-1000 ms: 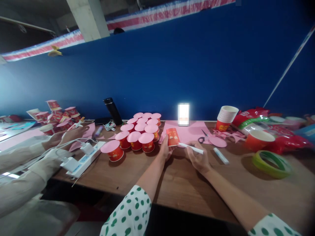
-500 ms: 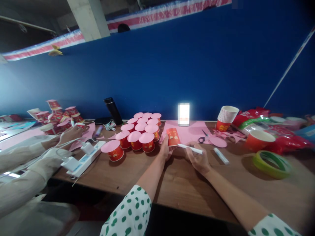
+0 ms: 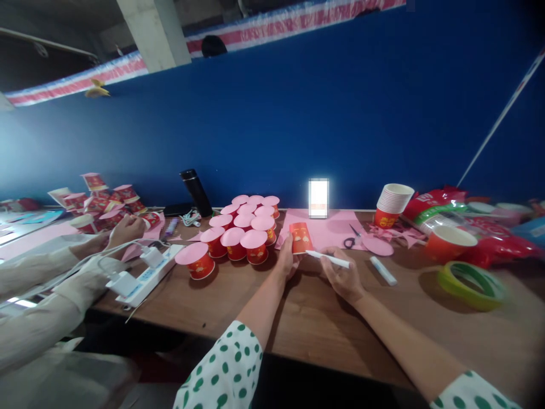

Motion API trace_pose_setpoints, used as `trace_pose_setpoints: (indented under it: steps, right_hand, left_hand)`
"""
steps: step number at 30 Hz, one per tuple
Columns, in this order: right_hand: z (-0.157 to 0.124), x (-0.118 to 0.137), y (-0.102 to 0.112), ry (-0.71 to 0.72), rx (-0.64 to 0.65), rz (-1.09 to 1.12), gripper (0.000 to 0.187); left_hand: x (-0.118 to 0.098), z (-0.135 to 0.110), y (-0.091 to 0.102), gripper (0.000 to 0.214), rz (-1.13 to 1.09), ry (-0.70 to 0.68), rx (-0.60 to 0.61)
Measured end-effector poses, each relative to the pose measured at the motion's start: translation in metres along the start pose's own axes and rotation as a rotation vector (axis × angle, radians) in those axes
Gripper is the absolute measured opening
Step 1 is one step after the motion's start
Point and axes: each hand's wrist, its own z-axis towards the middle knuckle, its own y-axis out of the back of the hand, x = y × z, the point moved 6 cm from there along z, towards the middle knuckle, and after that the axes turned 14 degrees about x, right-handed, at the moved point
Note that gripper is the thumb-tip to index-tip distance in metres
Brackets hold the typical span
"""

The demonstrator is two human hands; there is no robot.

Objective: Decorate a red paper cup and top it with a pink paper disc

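Observation:
My left hand point(image 3: 286, 259) grips a red paper cup point(image 3: 300, 237) turned upside down, held just above the wooden table point(image 3: 306, 318). My right hand point(image 3: 344, 276) is closed round a white glue stick point(image 3: 327, 259) whose tip points left at the cup's lower rim. Behind the cup lies a pink paper sheet point(image 3: 330, 224). To the left stands a cluster of several upturned red cups topped with pink paper discs point(image 3: 238, 230).
Scissors point(image 3: 351, 237), a pink disc point(image 3: 376, 245), a white cap point(image 3: 382, 270), a stack of cups point(image 3: 390, 204), a green tape roll point(image 3: 470, 284) and red bags lie right. A power strip point(image 3: 142, 276) and a black flask point(image 3: 196, 192) sit left, where another person's hands point(image 3: 125, 230) work.
The glue stick's tip has crept slightly left toward the cup. The other person's hand at the left has shifted among their cups. My left hand holds steady.

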Motion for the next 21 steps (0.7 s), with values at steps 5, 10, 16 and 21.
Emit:
trace_pose_setpoints:
  steps: [5, 10, 16, 21]
  right_hand:
    - [0.0005, -0.0008, 0.0003, -0.003, -0.009, -0.013, 0.016]
    - [0.0000, -0.0010, -0.0028, 0.020, 0.024, 0.007, 0.016]
    - [-0.0013, -0.0063, -0.0011, -0.036, -0.001, 0.001, 0.016]
    - [-0.0009, -0.0055, -0.0029, 0.000, 0.026, 0.039, 0.016]
  left_hand:
    - [-0.0005, -0.0001, -0.0023, 0.036, -0.004, -0.006, -0.002]
    - [-0.0003, -0.0002, -0.0013, 0.029, -0.011, -0.013, -0.011]
    - [-0.0015, -0.0007, -0.0039, 0.029, -0.012, -0.009, 0.005]
    - [0.0000, -0.0001, -0.0006, 0.030, -0.011, -0.008, -0.005]
